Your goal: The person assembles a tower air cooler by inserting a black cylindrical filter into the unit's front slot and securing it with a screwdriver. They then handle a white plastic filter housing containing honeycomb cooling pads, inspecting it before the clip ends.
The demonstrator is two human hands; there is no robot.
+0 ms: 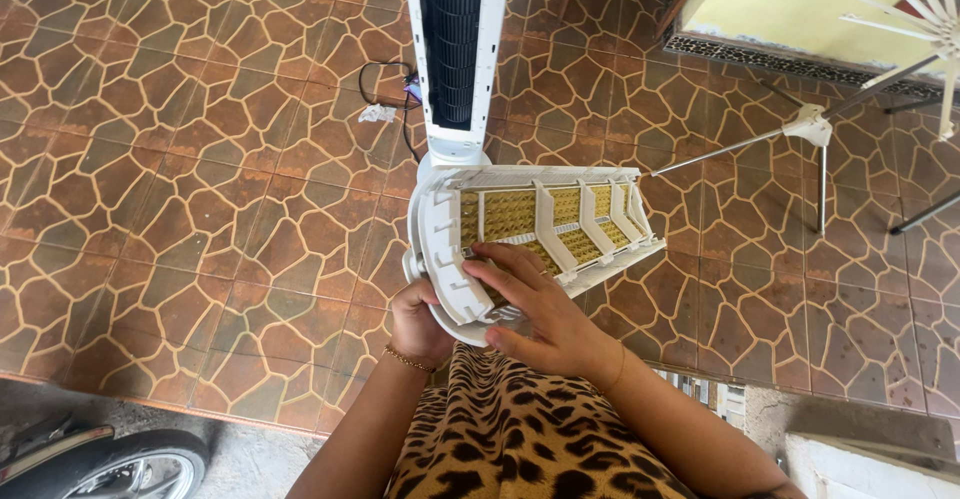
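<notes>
Leopard-print cloth (500,449) over my lap, both my hands on a white fan cover panel (530,234) above a tiled floor.

At the far left edge a motorbike tyre (130,469) sits on grey concrete beside the brown crazy-paved tiles (150,159). My left hand (420,324), a thin bracelet on its wrist, is curled shut around the panel's rounded near end from underneath. My right hand (535,304) lies on top of that same end, fingers spread and half bent, pressing the honeycomb filter pad (510,214) set behind the white ribs. The panel tilts away from me, its far end pointing right. Beyond it stands a white tower fan (455,49) with a black cable (385,84) by its base. To the right are the white poles of a drying rack (820,129).
</notes>
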